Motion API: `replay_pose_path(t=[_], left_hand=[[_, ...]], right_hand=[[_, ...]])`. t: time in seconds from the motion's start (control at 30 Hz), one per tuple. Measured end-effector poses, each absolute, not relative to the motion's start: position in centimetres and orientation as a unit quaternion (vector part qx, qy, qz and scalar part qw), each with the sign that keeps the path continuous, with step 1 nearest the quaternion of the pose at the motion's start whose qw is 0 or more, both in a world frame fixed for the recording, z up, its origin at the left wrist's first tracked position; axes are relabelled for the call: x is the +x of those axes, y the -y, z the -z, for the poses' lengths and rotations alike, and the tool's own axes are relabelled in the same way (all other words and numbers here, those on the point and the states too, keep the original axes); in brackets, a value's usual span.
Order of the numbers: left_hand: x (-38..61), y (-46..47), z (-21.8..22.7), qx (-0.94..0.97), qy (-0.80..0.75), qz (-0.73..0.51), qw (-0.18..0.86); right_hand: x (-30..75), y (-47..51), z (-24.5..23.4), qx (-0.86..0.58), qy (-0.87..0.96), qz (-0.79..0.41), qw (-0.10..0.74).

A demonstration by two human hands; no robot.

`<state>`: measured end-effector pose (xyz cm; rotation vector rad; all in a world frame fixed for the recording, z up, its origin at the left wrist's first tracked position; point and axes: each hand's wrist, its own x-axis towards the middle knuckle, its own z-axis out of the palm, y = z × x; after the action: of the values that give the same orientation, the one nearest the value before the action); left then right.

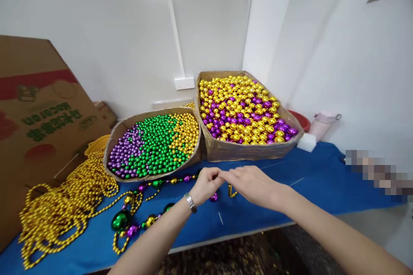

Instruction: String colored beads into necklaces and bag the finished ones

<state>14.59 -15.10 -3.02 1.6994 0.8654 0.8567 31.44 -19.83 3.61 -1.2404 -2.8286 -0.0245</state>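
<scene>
Above the blue tablecloth, my left hand (206, 184) and my right hand (250, 185) meet at the fingertips. The thumb and index finger of the left are pinched together, and the right has its fingers pressed close. Whatever lies between the fingertips is too small or hidden to make out. A strand of purple, gold and green balls (157, 183) runs along the cloth to behind my left hand. Just below the hands a purple ball (213, 197) and a short loop of gold beads (232, 192) show. Left of my forearm lies a large green ball (121, 221) among other strung balls.
A box of small purple, green and gold beads (155, 146) stands behind the hands, beside a box of larger gold and purple balls (240, 111). Gold bead chains (54, 210) heap at left before a large carton (32, 107). A pink cup (322, 124) stands at right.
</scene>
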Motion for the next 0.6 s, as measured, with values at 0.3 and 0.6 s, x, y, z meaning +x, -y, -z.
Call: replay_pose_path(t=[0.3, 0.6], left_hand=[[14.2, 15.6, 2.6, 0.648, -0.312, -0.272, 0.639], [13.8, 14.9, 2.7, 0.651, -0.366, -0.333, 0.575]], right_hand=[[31.8, 17.5, -2.7, -0.42, 0.903, -0.051, 0.073], [35.5, 17.1, -2.2, -0.46, 0.81, -0.304, 0.2]])
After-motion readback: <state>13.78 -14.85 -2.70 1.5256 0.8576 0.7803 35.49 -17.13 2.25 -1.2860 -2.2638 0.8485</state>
